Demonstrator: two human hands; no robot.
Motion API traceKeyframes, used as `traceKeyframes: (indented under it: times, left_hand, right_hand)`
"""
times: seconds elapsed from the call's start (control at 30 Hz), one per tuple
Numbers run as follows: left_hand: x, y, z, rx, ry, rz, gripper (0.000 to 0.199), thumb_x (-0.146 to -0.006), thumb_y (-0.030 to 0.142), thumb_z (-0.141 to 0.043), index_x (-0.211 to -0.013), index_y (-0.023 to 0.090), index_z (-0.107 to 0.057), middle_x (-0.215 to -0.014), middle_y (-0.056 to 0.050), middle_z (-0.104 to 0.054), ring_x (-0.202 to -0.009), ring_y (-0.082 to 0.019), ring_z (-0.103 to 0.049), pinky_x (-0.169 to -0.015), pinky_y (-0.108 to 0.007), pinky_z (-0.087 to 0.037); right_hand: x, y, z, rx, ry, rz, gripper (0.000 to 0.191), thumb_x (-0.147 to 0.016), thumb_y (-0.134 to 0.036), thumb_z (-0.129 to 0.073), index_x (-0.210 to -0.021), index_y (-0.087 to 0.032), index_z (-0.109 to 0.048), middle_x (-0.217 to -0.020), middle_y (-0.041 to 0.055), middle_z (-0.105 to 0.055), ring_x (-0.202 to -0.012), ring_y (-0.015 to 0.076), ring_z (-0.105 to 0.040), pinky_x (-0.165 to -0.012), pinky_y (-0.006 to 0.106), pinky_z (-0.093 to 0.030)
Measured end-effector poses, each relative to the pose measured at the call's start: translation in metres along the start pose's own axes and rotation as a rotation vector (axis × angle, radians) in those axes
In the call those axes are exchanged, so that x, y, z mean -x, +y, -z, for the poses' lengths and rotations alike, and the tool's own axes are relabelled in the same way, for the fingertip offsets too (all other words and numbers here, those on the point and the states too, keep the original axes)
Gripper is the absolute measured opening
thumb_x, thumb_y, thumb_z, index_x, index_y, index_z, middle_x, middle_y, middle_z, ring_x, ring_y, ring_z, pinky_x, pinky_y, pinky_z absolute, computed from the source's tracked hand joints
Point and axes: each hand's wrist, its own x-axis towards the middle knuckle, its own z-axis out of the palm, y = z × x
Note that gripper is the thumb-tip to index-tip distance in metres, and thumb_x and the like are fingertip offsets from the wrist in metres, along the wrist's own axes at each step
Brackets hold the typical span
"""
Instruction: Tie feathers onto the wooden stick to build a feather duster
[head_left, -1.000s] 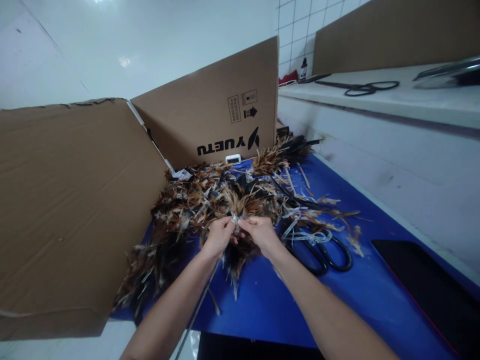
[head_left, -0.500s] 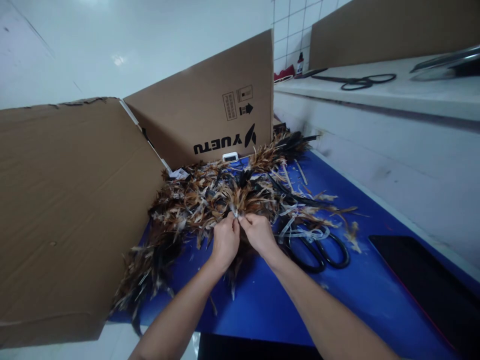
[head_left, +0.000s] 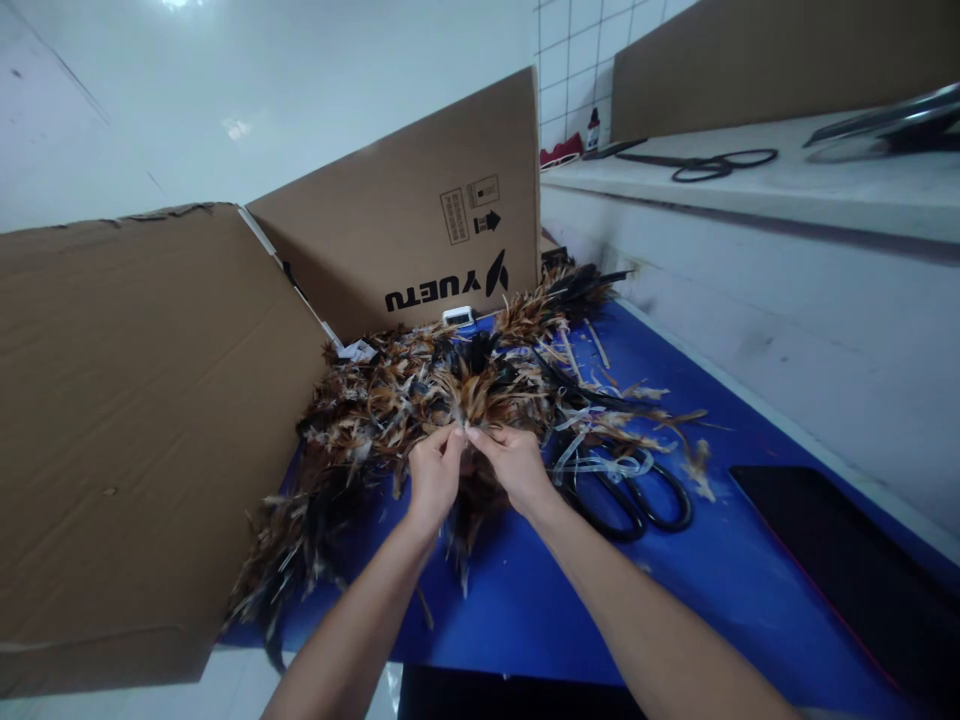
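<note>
My left hand (head_left: 435, 474) and my right hand (head_left: 514, 466) meet thumb to thumb, both closed in a pinch at the base of a bunch of feathers (head_left: 480, 392). Brown and black tips fan out beyond the fingertips. Around and behind spreads a pile of loose feathers (head_left: 367, 400), brown, white and black, on the blue tabletop (head_left: 525, 590). Right of my right hand lie the black-handled scissors (head_left: 667, 505), their blades hidden. Clear ribbon-like strips (head_left: 607, 463) lie across them.
Cardboard panels (head_left: 150, 430) stand at the left and back. A small white device (head_left: 457, 316) sits by the back panel. At right lies a dark flat tablet-like slab (head_left: 832, 560). A ledge (head_left: 825, 180) above holds another pair of scissors (head_left: 724, 163) and a small bottle (head_left: 593, 130).
My hands have shifted slightly left, and their thumbs have come a little apart from their earlier overlap. The bunch stays between the fingertips. The view has moved slightly.
</note>
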Motion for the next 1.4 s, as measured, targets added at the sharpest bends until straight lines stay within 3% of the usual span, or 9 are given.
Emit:
traceKeyframes:
  times: [0.2, 0.37, 0.53, 0.73, 0.93, 1.17, 1.4]
  left_hand:
    - [-0.010, 0.005, 0.006, 0.300, -0.152, 0.213, 0.034, -0.062, 0.037, -0.071, -0.085, 0.013, -0.066, -0.079, -0.004, -0.061, -0.066, -0.011, -0.054, -0.049, -0.021, -0.046]
    - [-0.013, 0.003, 0.012, 0.409, -0.336, 0.264, 0.031, -0.064, 0.037, -0.070, -0.074, 0.009, -0.065, -0.068, -0.003, -0.058, -0.057, -0.007, -0.048, -0.045, -0.018, -0.038]
    - [-0.018, -0.001, 0.014, 0.471, -0.464, 0.359, 0.030, -0.067, 0.036, -0.069, -0.077, 0.008, -0.063, -0.067, -0.004, -0.057, -0.059, -0.009, -0.051, -0.046, -0.018, -0.036]
    - [-0.017, -0.007, 0.014, 0.332, -0.406, 0.342, 0.037, -0.062, 0.041, -0.070, -0.074, 0.008, -0.060, -0.062, -0.002, -0.053, -0.054, -0.008, -0.049, -0.040, -0.016, -0.026]
    - [-0.016, -0.022, 0.006, 0.265, -0.318, 0.275, 0.036, -0.064, 0.044, -0.066, -0.071, 0.010, -0.056, -0.062, -0.001, -0.052, -0.049, -0.005, -0.044, -0.038, -0.015, -0.021]
    - [-0.021, -0.034, 0.003, 0.211, -0.260, 0.194, 0.032, -0.068, 0.042, -0.061, -0.066, 0.012, -0.053, -0.054, 0.002, -0.047, -0.045, -0.005, -0.041, -0.037, -0.015, -0.023]
    - [-0.024, -0.040, 0.006, 0.212, -0.262, 0.183, 0.032, -0.068, 0.043, -0.061, -0.064, 0.012, -0.053, -0.050, 0.002, -0.047, -0.043, -0.005, -0.040, -0.037, -0.017, -0.023]
  right_hand:
    - [0.002, -0.001, 0.001, -0.014, -0.024, 0.028, 0.035, -0.067, -0.046, -0.064, -0.055, -0.013, -0.061, -0.050, -0.0015, -0.052, -0.050, 0.0099, -0.042, -0.049, 0.024, -0.033]
    - [0.003, -0.005, 0.001, 0.011, -0.040, 0.008, 0.037, -0.068, -0.044, -0.063, -0.048, -0.015, -0.053, -0.042, -0.0056, -0.040, -0.043, 0.0068, -0.032, -0.043, 0.022, -0.026]
    - [0.001, -0.006, 0.004, 0.015, -0.122, 0.007, 0.035, -0.071, -0.043, -0.060, -0.051, -0.014, -0.056, -0.048, -0.0017, -0.053, -0.045, 0.0087, -0.042, -0.046, 0.021, -0.032]
    - [-0.004, 0.000, 0.012, 0.317, -0.222, 0.055, 0.036, -0.076, -0.040, -0.054, -0.051, -0.014, -0.059, -0.046, -0.0021, -0.053, -0.046, 0.0091, -0.042, -0.046, 0.021, -0.029]
    - [-0.005, -0.003, 0.014, 0.624, -0.122, 0.091, 0.033, -0.073, -0.036, -0.056, -0.046, -0.016, -0.053, -0.043, -0.0036, -0.046, -0.045, 0.0081, -0.036, -0.045, 0.022, -0.024]
    - [-0.002, -0.008, 0.010, 0.651, -0.105, 0.103, 0.019, -0.071, -0.027, -0.053, -0.060, -0.017, -0.065, -0.053, 0.0006, -0.060, -0.049, 0.0108, -0.047, -0.048, 0.021, -0.031]
    - [0.001, -0.006, 0.007, 0.725, -0.092, 0.142, 0.018, -0.072, -0.023, -0.050, -0.064, -0.018, -0.066, -0.057, 0.0022, -0.064, -0.053, 0.0132, -0.055, -0.051, 0.022, -0.035]
